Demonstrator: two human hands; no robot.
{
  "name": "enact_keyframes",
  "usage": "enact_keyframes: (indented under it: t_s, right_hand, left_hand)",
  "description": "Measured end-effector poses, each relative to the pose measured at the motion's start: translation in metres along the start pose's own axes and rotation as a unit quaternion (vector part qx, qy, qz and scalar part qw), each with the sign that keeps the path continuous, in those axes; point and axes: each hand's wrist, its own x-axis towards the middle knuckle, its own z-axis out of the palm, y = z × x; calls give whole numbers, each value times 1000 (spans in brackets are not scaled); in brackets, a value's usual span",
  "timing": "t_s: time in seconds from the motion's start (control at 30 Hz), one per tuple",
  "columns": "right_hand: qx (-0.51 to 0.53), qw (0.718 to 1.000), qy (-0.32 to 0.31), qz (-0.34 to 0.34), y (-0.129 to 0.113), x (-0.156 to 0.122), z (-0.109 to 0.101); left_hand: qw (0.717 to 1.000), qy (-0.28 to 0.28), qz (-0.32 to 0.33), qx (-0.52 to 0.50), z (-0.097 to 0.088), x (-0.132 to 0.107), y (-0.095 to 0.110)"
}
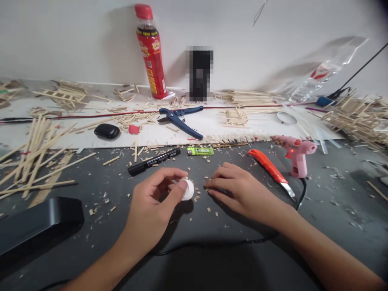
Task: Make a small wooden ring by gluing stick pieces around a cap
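Note:
My left hand [154, 202] is closed around a small white round object [188, 190], thumb and fingers gripping it just above the dark tabletop [212, 258]. My right hand [239, 190] rests palm down on the table to the right of it, fingertips bunched near several tiny wood chips [198, 194]; whether they pinch one I cannot make out. A black marker [153, 161] and a green lighter [200, 151] lie just beyond my hands.
An orange utility knife [271, 171] and a pink glue gun [295, 155] sit at right, its black cord [212, 243] running under my wrists. Blue cutters [180, 119], a red bottle [151, 52], wooden sticks [33, 153] and stick structures [357, 117] surround the work area.

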Motion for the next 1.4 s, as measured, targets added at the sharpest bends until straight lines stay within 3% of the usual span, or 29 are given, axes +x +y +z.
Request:
enact_keyframes:
  t_s: [0.2, 0.33, 0.43, 0.5, 0.67, 1.03, 1.17, 1.4]
  right_hand:
    - [-28, 999, -21, -40, 1, 3, 7]
    - [-49, 997, 10, -51, 0, 9, 9]
    - [32, 997, 57, -28, -3, 10, 7]
    - [119, 989, 84, 26, -9, 7, 4]
    - [340, 918, 112, 169, -25, -2, -2]
    - [638, 722, 114, 240, -41, -7, 4]
    - [678, 685, 101, 245, -43, -5, 8]
    - [692, 654, 74, 298, -47, -7, 9]
  left_hand:
    - [1000, -2, 0, 18, 2, -4, 4]
    - [999, 7, 5, 46, 3, -8, 8]
    - [997, 4, 27, 66, 2, -10, 9]
    - [994, 5, 58, 89, 2, -12, 10]
    - [979, 5, 137, 151, 2, -17, 13]
    - [951, -16, 236, 199, 3, -20, 18]
    - [945, -22, 254, 203, 3, -20, 19]
    - [932, -32, 297, 206, 4, -19, 19]
